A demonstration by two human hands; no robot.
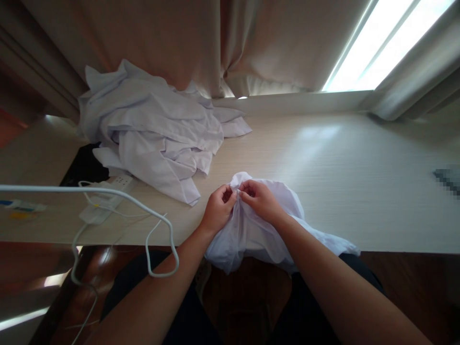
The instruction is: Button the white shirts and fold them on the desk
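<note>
Fingers [250, 185] of left hand [217, 207] and right hand [265, 201] pinch white cloth [257, 238] bunched between and below them.

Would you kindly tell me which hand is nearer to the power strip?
The left. The left hand is to the right of the power strip, at the held cloth; the right hand is just beyond it, farther right from the strip.

At the centre of the frame, your cloth [257, 239] is plain white with a faint lilac-blue tint, like the fabric heap [158, 110] at upper left. You have a pale cream table [341, 191] finely streaked like wood grain, plain beige-brown curtains [172, 38] along the top, and a white cable [53, 188] at left.
</note>
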